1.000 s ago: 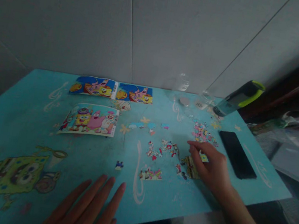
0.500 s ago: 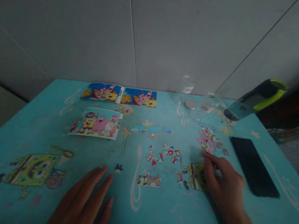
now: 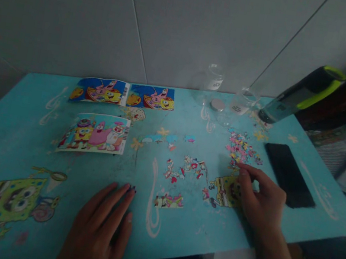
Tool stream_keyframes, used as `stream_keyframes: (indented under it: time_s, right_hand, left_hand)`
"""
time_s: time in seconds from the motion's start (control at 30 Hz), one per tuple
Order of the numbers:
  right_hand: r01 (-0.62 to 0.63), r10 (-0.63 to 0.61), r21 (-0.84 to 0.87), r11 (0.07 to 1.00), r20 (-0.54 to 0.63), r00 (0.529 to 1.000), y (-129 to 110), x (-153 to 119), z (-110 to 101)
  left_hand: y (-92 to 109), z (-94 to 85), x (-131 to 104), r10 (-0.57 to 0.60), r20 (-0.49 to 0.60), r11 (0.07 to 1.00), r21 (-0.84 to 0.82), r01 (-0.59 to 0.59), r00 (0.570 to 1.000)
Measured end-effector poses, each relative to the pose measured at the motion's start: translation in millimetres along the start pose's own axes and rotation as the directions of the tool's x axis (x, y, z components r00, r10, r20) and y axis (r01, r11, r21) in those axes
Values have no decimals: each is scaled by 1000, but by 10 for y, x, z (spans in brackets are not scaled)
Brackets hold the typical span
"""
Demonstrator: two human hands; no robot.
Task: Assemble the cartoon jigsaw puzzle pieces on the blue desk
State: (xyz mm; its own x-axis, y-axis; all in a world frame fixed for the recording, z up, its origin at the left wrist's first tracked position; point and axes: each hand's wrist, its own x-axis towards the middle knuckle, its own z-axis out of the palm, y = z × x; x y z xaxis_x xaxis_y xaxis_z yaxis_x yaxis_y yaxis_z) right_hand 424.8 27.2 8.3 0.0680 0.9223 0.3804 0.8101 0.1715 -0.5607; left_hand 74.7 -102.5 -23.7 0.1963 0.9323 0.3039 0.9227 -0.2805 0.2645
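My left hand rests low on the blue table with its fingers spread. Its fingertips partly cover a small dark-blue jigsaw piece. My right hand has thumb and forefinger pinched together at the near edge of a heap of loose jigsaw pieces; whether anything sits in that pinch is too small to see. Between the hands lie a short joined strip of jigsaw pieces and a scatter of red and white pieces. Several light-blue pieces lie farther back.
A cartoon picture sheet lies left of centre, with two blue picture cards behind it. Two clear jars, a round lid and a tilted-looking bottle stand at the back right. A black phone-like slab lies far right.
My left hand has reached slightly forward, so its fingertips now overlap the dark-blue piece. My right hand stays pinched by the heap. The camera view has shifted a little.
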Motion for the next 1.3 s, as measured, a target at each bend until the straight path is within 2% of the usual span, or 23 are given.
stream_keyframes:
  time_s: [0.2,0.33,0.4,0.5,0.57,0.6,0.67,0.93,1.13,1.3]
  right_hand:
    - [36,-39,59,998,66,997,-5,-20,25]
    - [245,-261,143,959,108,959,-22,-38,14]
    - [374,-399,184,909,119,909,-47,-80,11]
    - [570,-598,188,800,178,781,-119,-191,29]
    - [661,-674,142,737,238,700,-182,-264,55]
    - [682,-686,116,722,257,681,-211,-289,70]
    - [682,-679,94,725,264,685,-251,-314,100]
    - [593,-599,108,798,242,763,-209,-310,130]
    - [572,-572,76,817,236,786,-288,-317,91]
    - [567,-561,52,822,248,790,-288,-320,92]
  left_hand:
    - [-102,96,-47,64,-56,998,11,-64,996]
    - [-198,182,-84,142,-125,990,42,-138,982]
    - [-234,203,-84,177,-162,984,54,-170,971]
    - [-246,191,-61,196,-162,979,92,-183,967]
    - [-226,165,-41,205,-149,975,113,-190,967]
    - [-212,152,-31,209,-144,974,117,-193,967]
    - [-182,133,-15,207,-149,974,122,-190,967]
    - [-174,167,-22,206,-195,975,123,-185,959]
    - [-264,227,-40,262,-216,962,140,-236,941]
    - [-342,298,-9,339,-271,937,188,-295,901]
